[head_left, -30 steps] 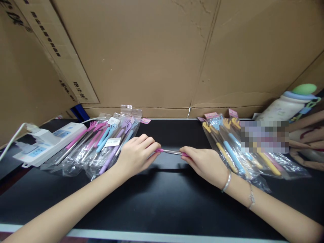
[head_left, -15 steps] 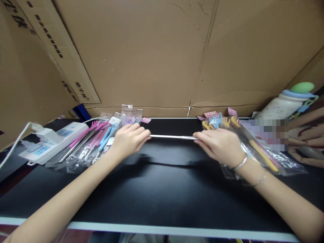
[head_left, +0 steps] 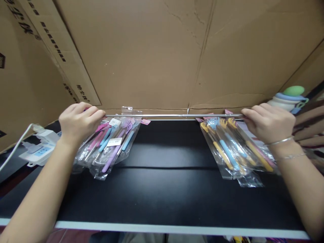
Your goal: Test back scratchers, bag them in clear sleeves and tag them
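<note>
A telescopic back scratcher (head_left: pixel 174 115) is drawn out long, its thin silver rod level above the far part of the black table. My left hand (head_left: pixel 80 122) is closed around its left end, and my right hand (head_left: pixel 270 122) grips the right end. Both ends are hidden inside the fists. Below and right of my left hand lie bagged pink, blue and purple back scratchers (head_left: pixel 116 148). Bagged yellow and blue back scratchers (head_left: pixel 229 148) with claw-shaped heads lie left of my right hand.
A white power strip (head_left: pixel 40 152) with plugs and a cable sits at the left. Tall cardboard (head_left: pixel 152 60) walls the back of the table (head_left: pixel 162 202). A pale bottle (head_left: pixel 286 101) with a green-topped lid stands at the right, near another person's hand (head_left: pixel 310 126).
My hands have moved far apart and upward, and the rod between them now shows much longer. More of the bagged back scratchers on both sides is uncovered.
</note>
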A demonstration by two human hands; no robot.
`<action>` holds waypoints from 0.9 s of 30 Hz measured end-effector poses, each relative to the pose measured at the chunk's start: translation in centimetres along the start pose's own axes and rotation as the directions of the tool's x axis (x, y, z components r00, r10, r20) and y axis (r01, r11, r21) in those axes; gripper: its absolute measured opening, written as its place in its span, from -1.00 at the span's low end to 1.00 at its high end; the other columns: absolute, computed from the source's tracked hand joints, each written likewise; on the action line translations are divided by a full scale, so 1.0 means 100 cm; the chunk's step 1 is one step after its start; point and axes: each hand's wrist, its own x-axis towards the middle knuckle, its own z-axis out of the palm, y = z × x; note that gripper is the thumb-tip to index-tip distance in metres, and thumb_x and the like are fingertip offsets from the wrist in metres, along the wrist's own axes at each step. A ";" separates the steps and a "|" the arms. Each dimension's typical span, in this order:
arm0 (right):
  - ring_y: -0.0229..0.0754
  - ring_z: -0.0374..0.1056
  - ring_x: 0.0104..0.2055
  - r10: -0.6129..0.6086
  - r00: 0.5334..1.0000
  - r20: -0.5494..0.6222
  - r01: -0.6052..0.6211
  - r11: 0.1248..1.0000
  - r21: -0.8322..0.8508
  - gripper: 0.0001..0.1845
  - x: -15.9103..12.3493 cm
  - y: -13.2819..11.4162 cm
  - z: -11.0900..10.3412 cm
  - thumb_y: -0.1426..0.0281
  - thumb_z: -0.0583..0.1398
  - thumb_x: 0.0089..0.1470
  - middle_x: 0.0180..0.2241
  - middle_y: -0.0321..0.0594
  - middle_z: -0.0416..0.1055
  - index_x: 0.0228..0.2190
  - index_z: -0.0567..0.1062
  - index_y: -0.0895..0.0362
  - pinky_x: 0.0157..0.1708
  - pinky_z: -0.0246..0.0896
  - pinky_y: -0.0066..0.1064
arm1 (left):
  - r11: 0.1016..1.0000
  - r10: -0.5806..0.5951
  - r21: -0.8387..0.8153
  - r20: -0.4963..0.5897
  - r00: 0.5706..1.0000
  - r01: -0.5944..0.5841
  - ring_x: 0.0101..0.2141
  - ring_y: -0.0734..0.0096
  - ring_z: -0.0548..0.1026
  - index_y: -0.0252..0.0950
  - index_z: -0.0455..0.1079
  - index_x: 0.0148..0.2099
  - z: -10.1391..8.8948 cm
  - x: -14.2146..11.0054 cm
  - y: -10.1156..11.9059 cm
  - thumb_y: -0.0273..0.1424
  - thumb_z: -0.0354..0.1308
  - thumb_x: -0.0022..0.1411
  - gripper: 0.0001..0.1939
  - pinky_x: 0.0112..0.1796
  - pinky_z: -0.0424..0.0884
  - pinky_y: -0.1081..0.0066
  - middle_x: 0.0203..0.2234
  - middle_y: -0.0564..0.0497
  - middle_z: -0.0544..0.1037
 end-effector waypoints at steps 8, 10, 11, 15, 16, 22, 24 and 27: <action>-0.22 0.16 -0.40 0.063 0.998 -0.007 -0.063 0.996 0.056 -0.66 -0.003 0.002 0.007 0.20 0.12 0.12 -0.46 -0.06 0.43 -0.29 0.56 0.19 -0.42 -0.11 -0.34 | 0.999 -0.032 -0.018 -0.034 0.999 0.031 -0.33 0.45 0.33 -0.21 0.40 -0.27 -0.004 0.001 0.003 -0.34 0.03 0.30 -0.86 -0.42 0.21 0.49 -0.46 0.15 0.54; -0.21 0.20 -0.38 0.074 0.997 -0.007 -0.073 0.994 0.086 -0.65 -0.003 0.001 0.011 0.18 0.14 0.11 -0.44 -0.03 0.45 -0.30 0.55 0.20 -0.40 -0.06 -0.35 | 0.997 -0.060 -0.044 -0.005 0.998 0.059 -0.33 0.43 0.34 -0.19 0.39 -0.25 -0.004 0.002 0.007 -0.35 0.04 0.30 -0.88 -0.42 0.23 0.47 -0.45 0.15 0.54; -0.20 0.21 -0.38 0.066 0.998 0.003 -0.066 0.992 0.105 -0.65 -0.003 0.000 0.013 0.17 0.15 0.10 -0.44 -0.02 0.46 -0.32 0.55 0.20 -0.39 -0.05 -0.35 | 0.996 -0.064 -0.060 0.010 0.998 0.064 -0.33 0.42 0.34 -0.19 0.39 -0.25 -0.003 0.003 0.010 -0.34 0.04 0.30 -0.89 -0.42 0.24 0.47 -0.45 0.15 0.54; -0.22 0.26 -0.38 0.020 0.998 0.054 -0.029 0.985 0.170 -0.66 -0.006 -0.006 0.020 0.17 0.16 0.10 -0.38 -0.02 0.50 -0.29 0.55 0.19 -0.41 -0.01 -0.39 | 0.989 -0.059 -0.130 0.070 0.996 0.068 -0.35 0.44 0.35 -0.19 0.39 -0.25 0.001 0.005 0.023 -0.32 0.03 0.32 -0.86 -0.45 0.22 0.47 -0.45 0.14 0.53; -0.22 0.27 -0.39 0.017 0.998 0.055 -0.027 0.984 0.174 -0.67 -0.006 -0.007 0.021 0.19 0.16 0.11 -0.37 -0.03 0.50 -0.27 0.55 0.18 -0.41 0.00 -0.40 | 0.987 -0.063 -0.140 0.090 0.994 0.075 -0.35 0.44 0.35 -0.18 0.39 -0.23 0.002 0.004 0.025 -0.31 0.02 0.33 -0.85 -0.45 0.22 0.47 -0.45 0.14 0.53; -0.22 0.30 -0.39 0.000 1.000 -0.013 0.002 0.983 0.183 -0.71 -0.007 -0.010 0.017 0.25 0.13 0.15 -0.37 -0.07 0.52 -0.27 0.55 0.18 -0.38 0.06 -0.42 | 0.979 -0.107 -0.165 0.087 0.990 0.120 -0.38 0.43 0.32 -0.14 0.41 -0.19 0.006 0.000 0.022 -0.29 -0.02 0.35 -0.82 -0.44 0.21 0.47 -0.46 0.14 0.52; -0.21 0.33 -0.36 -0.030 0.997 -0.067 0.045 0.973 0.226 -0.68 -0.005 -0.018 0.010 0.23 0.09 0.19 -0.36 -0.07 0.52 -0.27 0.54 0.18 -0.36 0.10 -0.43 | 0.975 -0.119 -0.182 0.059 0.991 0.128 -0.40 0.42 0.30 -0.12 0.41 -0.19 0.004 0.002 0.024 -0.29 0.00 0.34 -0.84 -0.45 0.20 0.46 -0.47 0.14 0.52; -0.22 0.38 -0.31 -0.160 0.979 -0.125 0.191 0.934 0.301 -0.66 -0.002 -0.048 -0.004 0.19 0.06 0.21 -0.34 -0.12 0.53 -0.24 0.52 0.14 -0.36 0.12 -0.46 | 0.962 0.015 -0.274 0.102 0.995 0.013 -0.40 0.42 0.33 -0.11 0.43 -0.16 -0.004 0.011 0.045 -0.30 0.04 0.32 -0.85 -0.46 0.19 0.44 -0.46 0.13 0.53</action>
